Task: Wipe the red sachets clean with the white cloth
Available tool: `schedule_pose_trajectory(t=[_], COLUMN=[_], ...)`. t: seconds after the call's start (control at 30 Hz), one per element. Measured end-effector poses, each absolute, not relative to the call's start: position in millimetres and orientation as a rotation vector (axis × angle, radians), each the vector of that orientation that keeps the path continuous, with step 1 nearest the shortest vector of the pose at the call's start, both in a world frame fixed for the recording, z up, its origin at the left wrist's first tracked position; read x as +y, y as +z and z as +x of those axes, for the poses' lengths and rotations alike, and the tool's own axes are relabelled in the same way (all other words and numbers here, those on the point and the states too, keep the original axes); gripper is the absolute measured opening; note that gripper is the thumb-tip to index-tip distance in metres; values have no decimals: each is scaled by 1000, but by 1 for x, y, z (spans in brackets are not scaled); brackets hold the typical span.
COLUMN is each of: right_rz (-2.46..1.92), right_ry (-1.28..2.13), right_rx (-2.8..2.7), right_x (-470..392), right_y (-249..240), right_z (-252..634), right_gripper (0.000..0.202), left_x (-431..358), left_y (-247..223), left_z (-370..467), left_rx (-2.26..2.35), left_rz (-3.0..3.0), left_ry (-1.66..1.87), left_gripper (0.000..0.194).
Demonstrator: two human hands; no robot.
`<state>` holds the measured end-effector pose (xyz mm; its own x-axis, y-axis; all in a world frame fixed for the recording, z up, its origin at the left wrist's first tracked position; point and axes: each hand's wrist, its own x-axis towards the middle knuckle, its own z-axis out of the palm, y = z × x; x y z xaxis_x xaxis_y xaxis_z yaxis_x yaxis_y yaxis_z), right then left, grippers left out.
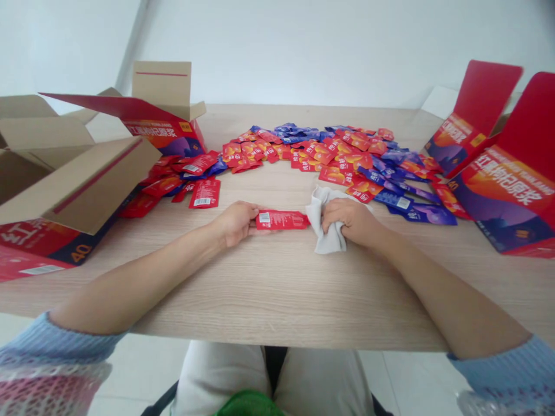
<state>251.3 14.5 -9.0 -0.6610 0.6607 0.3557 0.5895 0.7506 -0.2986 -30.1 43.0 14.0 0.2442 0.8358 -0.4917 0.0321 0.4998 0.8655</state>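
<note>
Between my hands a red sachet (pixel 281 220) lies level, its barcode side up. My left hand (pixel 240 224) pinches its left end. A pale grey cloth (pixel 330 238) is bunched in my right hand (pixel 353 221), and its left edge touches the sachet's right end. Behind them spreads a heap of red sachets (pixel 318 151) and blue sachets (pixel 427 212). One more red sachet (pixel 205 193) lies barcode up to the left of my left hand.
Open cartons flank the work area: a near left carton (pixel 65 242), a far left carton (pixel 167 133), a far right carton (pixel 455 141) and a near right carton (pixel 511 202). The wooden table (pixel 269 294) ends just before my lap. A white wall stands behind.
</note>
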Motion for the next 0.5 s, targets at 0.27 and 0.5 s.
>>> schedule_pose_trajectory(t=[0.27, 0.5], right_rz=[-1053, -1060], right_ry=[227, 228], right_rx=[-2461, -2454], right_x=[15, 15], right_y=[-12, -13], right_z=[258, 259], right_gripper=[48, 53], left_x=[85, 110], left_y=[9, 18], left_z=[-60, -109], left_rx=[1366, 2214], left_rz=[1116, 2339], left_ry=[1226, 1258], left_gripper=[31, 56])
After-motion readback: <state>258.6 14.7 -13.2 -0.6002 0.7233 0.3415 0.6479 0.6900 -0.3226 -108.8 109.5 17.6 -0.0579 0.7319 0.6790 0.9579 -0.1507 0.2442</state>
